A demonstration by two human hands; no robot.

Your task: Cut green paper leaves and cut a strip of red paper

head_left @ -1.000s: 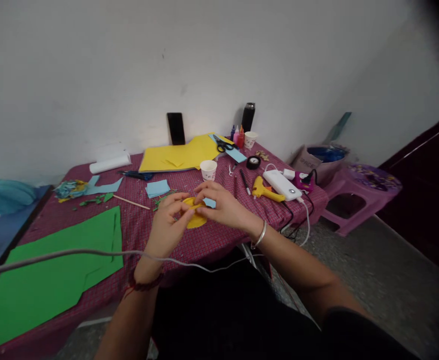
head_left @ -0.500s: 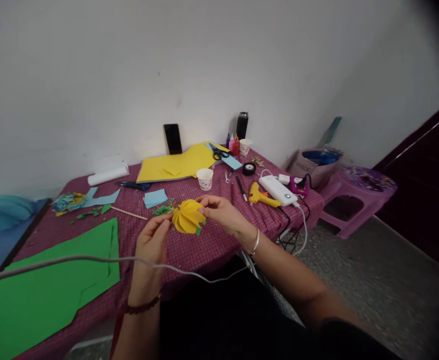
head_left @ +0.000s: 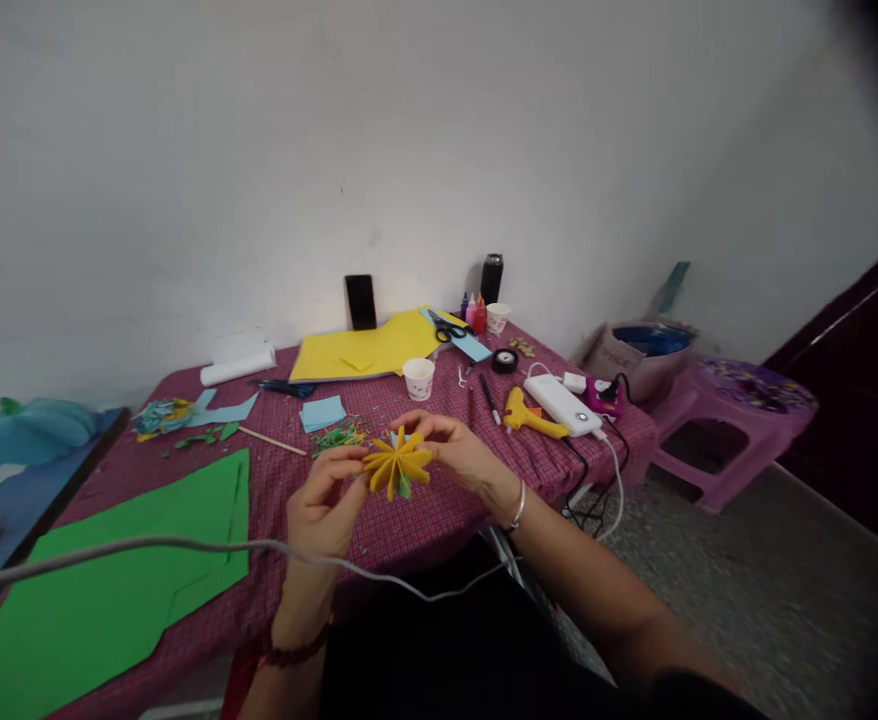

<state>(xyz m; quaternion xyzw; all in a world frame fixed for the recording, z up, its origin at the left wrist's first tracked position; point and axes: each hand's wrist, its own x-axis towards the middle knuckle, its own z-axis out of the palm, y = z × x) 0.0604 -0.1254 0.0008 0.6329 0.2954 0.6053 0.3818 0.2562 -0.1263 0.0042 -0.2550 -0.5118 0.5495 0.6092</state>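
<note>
Between my two hands, above the front part of the red checked tablecloth, is a yellow folded craft piece (head_left: 396,464) with fins spread like a star and a bit of green below. My left hand (head_left: 328,500) pinches its left side with thumb and fingers. On the right, my right hand (head_left: 463,455) grips its upper right edge. Green and yellow scraps (head_left: 340,437) lie just behind the piece, near a stack of light blue squares (head_left: 323,413). A white cable passes in front of my left wrist.
Green sheets (head_left: 131,580) cover the left front. Behind are a paper cup (head_left: 419,378), yellow sheets (head_left: 364,350) and black scissors (head_left: 446,328). A yellow glue gun (head_left: 533,415) and white power bank (head_left: 561,402) lie right, with cables hanging off the edge.
The yellow piece has been tilted so its star-shaped end faces the camera, where its rounded side showed before. The whole view has shifted, with the table lower and further right.
</note>
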